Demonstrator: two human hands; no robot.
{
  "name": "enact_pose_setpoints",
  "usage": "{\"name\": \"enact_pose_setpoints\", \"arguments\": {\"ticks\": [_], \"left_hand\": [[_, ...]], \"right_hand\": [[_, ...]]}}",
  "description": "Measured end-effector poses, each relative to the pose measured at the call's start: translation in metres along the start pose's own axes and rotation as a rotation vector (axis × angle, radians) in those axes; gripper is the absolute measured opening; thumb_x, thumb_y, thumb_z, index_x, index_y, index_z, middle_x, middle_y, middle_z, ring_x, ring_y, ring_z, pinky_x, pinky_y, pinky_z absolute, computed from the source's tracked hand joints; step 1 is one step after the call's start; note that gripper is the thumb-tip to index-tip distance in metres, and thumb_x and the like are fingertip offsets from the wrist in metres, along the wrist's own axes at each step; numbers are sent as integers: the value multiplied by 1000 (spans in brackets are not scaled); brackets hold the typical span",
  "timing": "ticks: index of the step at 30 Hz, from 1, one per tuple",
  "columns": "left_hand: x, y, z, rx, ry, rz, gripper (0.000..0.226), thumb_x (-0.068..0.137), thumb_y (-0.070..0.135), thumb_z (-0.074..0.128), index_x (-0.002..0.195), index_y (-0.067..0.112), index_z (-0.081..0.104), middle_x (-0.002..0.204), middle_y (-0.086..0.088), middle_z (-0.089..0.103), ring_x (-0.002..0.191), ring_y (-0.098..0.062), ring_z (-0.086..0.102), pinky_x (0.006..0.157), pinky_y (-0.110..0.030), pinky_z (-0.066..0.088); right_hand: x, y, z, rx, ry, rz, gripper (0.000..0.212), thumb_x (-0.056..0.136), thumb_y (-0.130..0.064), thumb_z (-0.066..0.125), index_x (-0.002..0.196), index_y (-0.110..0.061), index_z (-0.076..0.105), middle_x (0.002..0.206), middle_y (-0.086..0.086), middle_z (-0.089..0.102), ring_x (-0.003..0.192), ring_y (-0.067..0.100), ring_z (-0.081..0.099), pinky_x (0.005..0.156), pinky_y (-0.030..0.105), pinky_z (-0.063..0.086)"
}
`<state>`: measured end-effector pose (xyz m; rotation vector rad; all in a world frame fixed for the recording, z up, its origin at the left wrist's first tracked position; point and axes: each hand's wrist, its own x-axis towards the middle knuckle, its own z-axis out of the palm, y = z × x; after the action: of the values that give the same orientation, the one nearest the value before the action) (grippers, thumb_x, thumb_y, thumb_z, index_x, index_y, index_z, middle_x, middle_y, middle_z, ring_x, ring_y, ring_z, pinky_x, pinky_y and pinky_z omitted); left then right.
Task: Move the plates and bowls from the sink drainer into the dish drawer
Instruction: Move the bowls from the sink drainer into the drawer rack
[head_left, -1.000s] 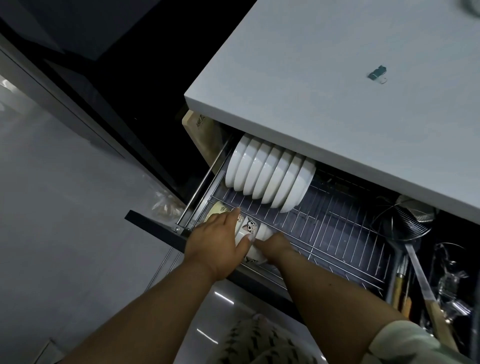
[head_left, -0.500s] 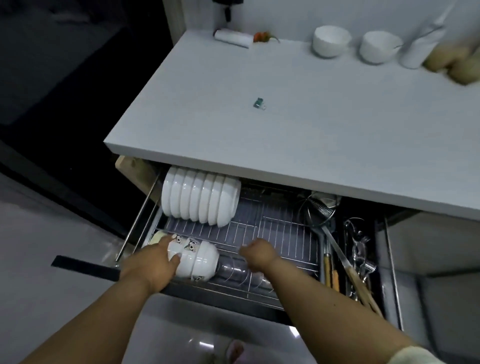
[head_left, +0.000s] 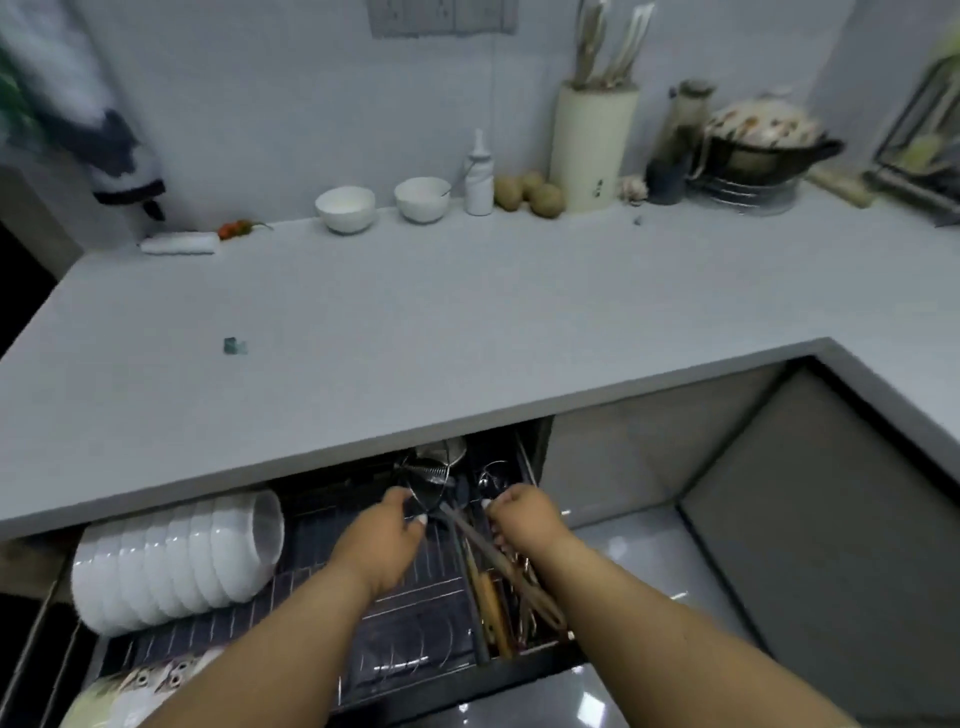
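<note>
Both hands moved from owl bowls (head_left: 156, 675) (lower left, now racked) to drawer (head_left: 415, 613) centre; left hand (head_left: 382, 540) and right hand (head_left: 524, 522) loosely curled, grip empty.

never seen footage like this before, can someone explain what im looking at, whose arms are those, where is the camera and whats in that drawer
There is no machine here. A person wears one camera on the head, so you look forward and down along their own two bare arms.

They stand at a grey kitchen counter with an open dish drawer below it. In the drawer's wire rack, a row of white bowls stands on edge at the left. Patterned bowls lie at the near left corner. A side compartment on the right holds cooking utensils.

The left hand reaches near a metal strainer; the right hand is over the utensils, fingers curled. The picture is too blurred to tell whether either hand holds anything.

At the back of the counter stand two white bowls, a bottle, potatoes and a utensil jar.
</note>
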<state>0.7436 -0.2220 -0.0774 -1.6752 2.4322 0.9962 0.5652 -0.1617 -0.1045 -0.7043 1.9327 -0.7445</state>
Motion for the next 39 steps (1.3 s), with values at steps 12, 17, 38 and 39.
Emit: {"name": "enact_pose_setpoints", "arguments": {"ticks": [12, 17, 38, 39], "left_hand": [[43, 257, 91, 143, -111, 357, 45, 97, 37, 46, 135, 15, 41, 117, -13, 64, 107, -28, 60, 86, -30, 46], [52, 358, 136, 172, -164, 506, 44, 97, 37, 45, 136, 16, 40, 109, -11, 67, 104, -26, 60, 79, -29, 43], [53, 588, 247, 135, -331, 829, 37, 97, 34, 45, 131, 21, 45, 86, 1, 68, 89, -15, 63, 85, -35, 51], [55, 595, 251, 137, -337, 840, 37, 97, 34, 45, 131, 21, 45, 87, 1, 68, 91, -16, 63, 87, -35, 51]], "right_hand": [[1, 111, -261, 296, 477, 53, 36, 82, -22, 62, 52, -17, 44, 57, 10, 55, 65, 30, 58, 70, 45, 52], [-24, 141, -358, 317, 692, 54, 27, 85, -24, 56, 59, -17, 50, 78, 14, 69, 78, 34, 66, 74, 40, 56], [-74, 248, -540, 482, 1148, 240, 18, 89, -17, 51, 74, -17, 60, 73, -3, 63, 78, 21, 62, 65, 26, 44], [-72, 252, -547, 491, 1164, 249, 19, 89, -17, 52, 72, -16, 60, 71, -4, 62, 77, 21, 60, 67, 27, 46]]}}
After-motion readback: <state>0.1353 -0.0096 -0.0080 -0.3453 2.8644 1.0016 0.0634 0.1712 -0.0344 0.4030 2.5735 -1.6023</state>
